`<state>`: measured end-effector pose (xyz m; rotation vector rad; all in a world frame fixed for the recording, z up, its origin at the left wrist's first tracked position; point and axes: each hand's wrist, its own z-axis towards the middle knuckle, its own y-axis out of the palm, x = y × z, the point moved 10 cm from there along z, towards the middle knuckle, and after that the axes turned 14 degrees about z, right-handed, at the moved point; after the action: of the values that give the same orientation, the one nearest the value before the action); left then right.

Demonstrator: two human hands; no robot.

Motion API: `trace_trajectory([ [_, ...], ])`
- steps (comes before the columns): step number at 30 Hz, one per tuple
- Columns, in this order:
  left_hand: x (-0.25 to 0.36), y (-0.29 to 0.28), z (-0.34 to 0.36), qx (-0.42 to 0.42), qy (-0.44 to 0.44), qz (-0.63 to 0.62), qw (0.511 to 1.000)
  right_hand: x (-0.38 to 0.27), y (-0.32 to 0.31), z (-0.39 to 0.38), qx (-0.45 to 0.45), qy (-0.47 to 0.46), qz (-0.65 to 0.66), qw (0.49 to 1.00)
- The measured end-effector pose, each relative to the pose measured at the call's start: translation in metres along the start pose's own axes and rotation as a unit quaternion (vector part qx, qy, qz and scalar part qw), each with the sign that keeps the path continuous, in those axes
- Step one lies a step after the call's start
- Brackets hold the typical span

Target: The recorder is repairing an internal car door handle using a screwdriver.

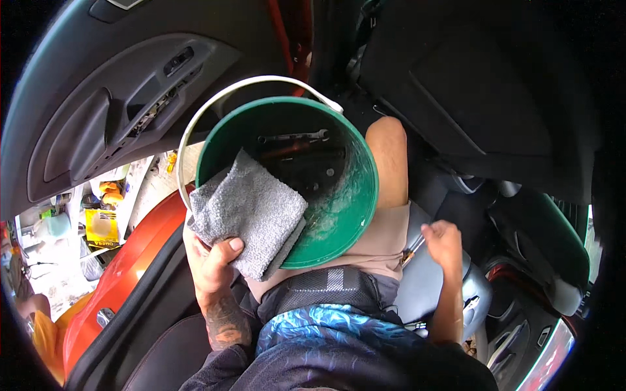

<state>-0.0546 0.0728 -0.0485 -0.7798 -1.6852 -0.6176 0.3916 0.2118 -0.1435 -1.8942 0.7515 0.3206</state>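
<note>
Head view, left hand: The left hand [214, 264] grasps the gray cloth [251, 212], thumb on top of the near edge.
Cloth position: Folded, it is held over the near left part of the bucket's opening, covering part of the rim.
Bucket: The green bucket [355, 218] stands before the torso, beside the bare knee [389, 153], opening toward the camera; its white handle [261, 79] arcs past the far left rim.
Bucket contents: A metal wrench [293, 137] lies inside, with small round pieces near it; the dark interior hides further detail.
Right hand: The right hand [445, 242] is raised to the right of the bucket, apart from it, fingers curled; whether it grips anything cannot be told.
Surroundings: A dark door panel [85, 124] stands at the upper left; an orange sill [147, 241] runs below it.
</note>
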Motion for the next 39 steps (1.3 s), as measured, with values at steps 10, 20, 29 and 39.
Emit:
trace_trajectory([
  [10, -0.002, -0.007, -0.003, 0.02, -0.023, -0.042, 0.999, -0.05, 0.008, -0.008, -0.05, -0.025, 0.078, 0.995],
  [20, -0.008, -0.016, -0.003, 0.04, -0.03, -0.046, 0.998, -0.016, 0.026, -0.003, -0.071, -0.01, 0.035, 0.997],
  [29, -0.015, -0.026, -0.006, 0.047, -0.022, -0.029, 0.998, -0.018, 0.041, -0.003, -0.086, -0.044, 0.047, 0.994],
  [39, -0.016, -0.034, -0.003, 0.062, -0.034, -0.025, 0.997, -0.032, 0.045, -0.007, -0.096, -0.078, 0.02, 0.992],
])
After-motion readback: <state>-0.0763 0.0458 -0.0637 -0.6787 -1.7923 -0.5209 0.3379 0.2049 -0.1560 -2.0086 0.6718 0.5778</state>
